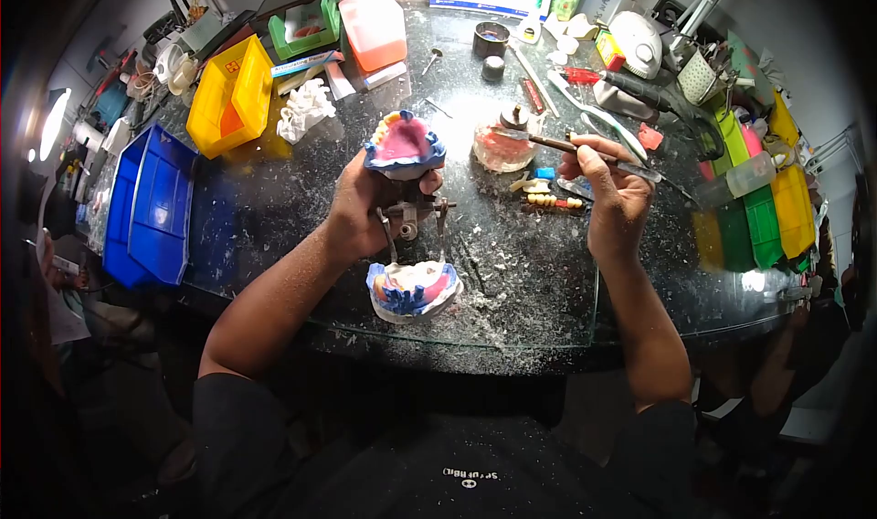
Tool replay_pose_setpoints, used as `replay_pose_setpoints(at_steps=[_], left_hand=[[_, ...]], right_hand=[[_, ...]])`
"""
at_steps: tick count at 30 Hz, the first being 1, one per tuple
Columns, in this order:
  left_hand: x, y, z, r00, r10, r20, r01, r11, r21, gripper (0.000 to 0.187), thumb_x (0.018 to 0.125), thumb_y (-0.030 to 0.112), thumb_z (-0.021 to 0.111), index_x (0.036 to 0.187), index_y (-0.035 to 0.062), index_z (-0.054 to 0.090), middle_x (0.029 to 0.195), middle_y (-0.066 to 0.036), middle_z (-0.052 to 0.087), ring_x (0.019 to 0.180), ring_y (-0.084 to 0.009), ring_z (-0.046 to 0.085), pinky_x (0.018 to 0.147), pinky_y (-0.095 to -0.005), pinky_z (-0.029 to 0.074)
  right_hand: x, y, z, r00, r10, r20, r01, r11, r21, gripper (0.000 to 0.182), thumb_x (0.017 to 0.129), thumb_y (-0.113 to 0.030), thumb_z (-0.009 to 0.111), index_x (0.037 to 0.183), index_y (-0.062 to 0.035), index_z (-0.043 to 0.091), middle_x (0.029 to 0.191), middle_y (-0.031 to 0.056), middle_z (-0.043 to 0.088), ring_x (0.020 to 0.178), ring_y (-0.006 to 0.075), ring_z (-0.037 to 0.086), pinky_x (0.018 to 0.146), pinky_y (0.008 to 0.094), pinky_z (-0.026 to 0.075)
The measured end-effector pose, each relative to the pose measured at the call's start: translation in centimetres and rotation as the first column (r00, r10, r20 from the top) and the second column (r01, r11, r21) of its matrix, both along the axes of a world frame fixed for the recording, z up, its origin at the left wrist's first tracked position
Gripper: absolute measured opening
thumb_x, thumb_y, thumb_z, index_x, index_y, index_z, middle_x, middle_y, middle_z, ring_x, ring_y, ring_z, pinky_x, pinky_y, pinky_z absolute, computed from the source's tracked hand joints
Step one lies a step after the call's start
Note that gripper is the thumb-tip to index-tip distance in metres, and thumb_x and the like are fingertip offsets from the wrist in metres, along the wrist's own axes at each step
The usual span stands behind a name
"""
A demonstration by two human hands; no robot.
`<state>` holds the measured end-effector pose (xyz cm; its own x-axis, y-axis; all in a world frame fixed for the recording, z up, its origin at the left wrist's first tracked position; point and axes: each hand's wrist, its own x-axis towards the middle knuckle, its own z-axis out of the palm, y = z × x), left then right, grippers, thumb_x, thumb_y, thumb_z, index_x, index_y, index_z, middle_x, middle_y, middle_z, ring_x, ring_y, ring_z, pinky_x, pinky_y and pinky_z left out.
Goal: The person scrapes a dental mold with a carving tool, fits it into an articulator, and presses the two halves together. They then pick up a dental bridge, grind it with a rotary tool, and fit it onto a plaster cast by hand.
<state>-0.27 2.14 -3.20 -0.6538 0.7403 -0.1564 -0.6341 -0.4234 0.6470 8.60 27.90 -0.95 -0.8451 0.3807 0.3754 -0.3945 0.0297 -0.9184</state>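
Note:
My left hand (pixel 358 210) grips a metal dental articulator (pixel 411 217) opened wide above the dark table. Its upper half carries a pink wax denture on a blue-edged cast (pixel 403 143); the lower cast (pixel 413 289) with teeth hangs near the table's front edge. My right hand (pixel 614 193) holds a thin wooden-handled wax knife (pixel 566 145) like a pen, its tip pointing left toward a small glass spirit lamp (pixel 505 144). A strip of loose artificial teeth (pixel 551 202) lies just left of my right hand.
Yellow bin (pixel 230 95) and blue bins (pixel 151 206) stand at left, a white plaster cast (pixel 304 110) and pink jug (pixel 373 23) behind. Tools, bottles and green and yellow trays (pixel 766 210) crowd the right side. Plaster debris covers the tabletop (pixel 512 281).

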Motion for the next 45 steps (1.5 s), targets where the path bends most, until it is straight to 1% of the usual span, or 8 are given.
replay_pose_setpoints(at_steps=[4, 8, 14, 17, 26, 35, 38, 45], left_hand=[[0.4, 0.2, 0.2, 0.999, 0.032, -0.003, -0.032, 0.999, -0.042, 0.05, 0.097, 0.05, 0.029, 0.118, 0.0117, 0.053, 0.091, -0.006, 0.059, 0.078, -0.013, 0.058, 0.062, -0.0264, 0.053], [0.4, 0.1, 0.1, 0.997, 0.013, -0.072, -0.02, 0.996, -0.091, 0.048, 0.097, 0.049, 0.03, 0.116, 0.0126, 0.054, 0.089, -0.006, 0.06, 0.074, -0.0124, 0.057, 0.06, -0.0265, 0.051], [1.0, 0.8, 1.1, 0.997, 0.025, 0.068, -0.017, 0.993, -0.119, 0.044, 0.097, 0.048, 0.031, 0.113, 0.0149, 0.055, 0.085, -0.006, 0.059, 0.07, -0.0135, 0.056, 0.056, -0.0261, 0.047], [0.7, 0.7, 0.1, 0.997, -0.059, 0.055, 0.063, 0.995, -0.076, 0.042, 0.096, 0.047, 0.031, 0.113, 0.016, 0.054, 0.085, -0.006, 0.059, 0.072, -0.0138, 0.056, 0.057, -0.0265, 0.047], [0.9, 0.8, -0.1, 0.993, -0.112, 0.03, 0.114, 0.99, -0.079, 0.044, 0.096, 0.048, 0.029, 0.111, 0.0146, 0.054, 0.085, -0.006, 0.058, 0.072, -0.0135, 0.057, 0.057, -0.0251, 0.048], [2.0, 1.1, 1.1, 0.998, -0.048, 0.034, 0.052, 0.993, -0.108, 0.046, 0.096, 0.048, 0.029, 0.112, 0.0125, 0.054, 0.086, -0.006, 0.058, 0.072, -0.0133, 0.057, 0.059, -0.0247, 0.049], [1.3, 0.8, 0.6, 0.985, -0.156, 0.078, 0.159, 0.987, -0.032, 0.045, 0.097, 0.047, 0.03, 0.113, 0.0125, 0.053, 0.088, -0.006, 0.058, 0.075, -0.0134, 0.057, 0.06, -0.0252, 0.05], [2.1, 1.4, 1.2, 0.979, -0.143, 0.142, 0.154, 0.986, -0.068, 0.044, 0.097, 0.049, 0.036, 0.11, 0.0112, 0.055, 0.086, -0.006, 0.059, 0.074, -0.0156, 0.058, 0.06, -0.0279, 0.05]], right_hand=[[0.0, 0.0, 0.1, 1.0, -0.024, 0.011, 0.023, 0.998, 0.063, 0.012, 0.09, 0.0, 0.057, 0.099, 0.0046, 0.063, 0.084, 0.0107, 0.066, 0.074, 0.0135, 0.063, 0.072, 0.0268, 0.053], [-0.5, 0.4, 1.1, 0.993, -0.026, -0.111, 0.025, 1.0, -0.012, 0.013, 0.09, -0.002, 0.058, 0.101, 0.0045, 0.063, 0.084, 0.011, 0.066, 0.074, 0.014, 0.062, 0.07, 0.0263, 0.051], [-0.4, 0.8, 2.1, 0.986, -0.097, -0.133, 0.107, 0.992, 0.073, 0.014, 0.09, -0.003, 0.06, 0.102, 0.0041, 0.063, 0.084, 0.0093, 0.066, 0.076, 0.0116, 0.062, 0.071, 0.0242, 0.05], [-0.4, 0.8, 2.2, 0.987, -0.104, -0.126, 0.116, 0.989, 0.092, 0.014, 0.09, -0.003, 0.059, 0.102, 0.004, 0.063, 0.084, 0.0088, 0.066, 0.076, 0.011, 0.062, 0.071, 0.0238, 0.05], [-0.2, 0.6, 2.3, 0.987, -0.113, -0.115, 0.127, 0.984, 0.125, 0.014, 0.089, -0.002, 0.059, 0.101, 0.0037, 0.063, 0.083, 0.0077, 0.065, 0.076, 0.0101, 0.061, 0.072, 0.024, 0.05], [-0.3, 0.7, 2.3, 0.986, -0.117, -0.119, 0.132, 0.983, 0.128, 0.014, 0.089, -0.002, 0.059, 0.101, 0.0038, 0.063, 0.082, 0.0076, 0.065, 0.075, 0.0101, 0.061, 0.071, 0.0238, 0.05], [-0.2, 0.6, 2.2, 0.985, -0.109, -0.13, 0.125, 0.984, 0.124, 0.014, 0.089, -0.002, 0.06, 0.101, 0.0035, 0.063, 0.084, 0.0085, 0.065, 0.075, 0.0107, 0.062, 0.071, 0.0241, 0.05], [1.5, -3.2, 2.8, 0.972, 0.15, -0.183, -0.107, 0.969, 0.222, 0.015, 0.086, 0.002, 0.061, 0.1, 0.003, 0.063, 0.092, 0.0093, 0.064, 0.083, 0.0113, 0.064, 0.074, 0.0238, 0.051]])
